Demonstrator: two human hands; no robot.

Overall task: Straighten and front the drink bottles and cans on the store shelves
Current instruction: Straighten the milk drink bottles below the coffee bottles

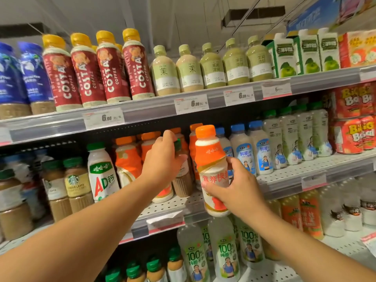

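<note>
While my right hand (pixel 240 188) grips an orange-capped bottle (pixel 212 169) off the middle shelf's (pixel 284 176) front edge, my left hand (pixel 162 159) grasps a green-capped bottle (pixel 182 176). It stands among orange bottles.

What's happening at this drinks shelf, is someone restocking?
A person is tidying the middle shelf. The right hand grips an orange-capped bottle, held out in front of the shelf edge. The left hand reaches in and grips a green-capped latte bottle standing among the orange-capped ones. The Costa coffee bottles on the shelf above stand in a neat row.
</note>
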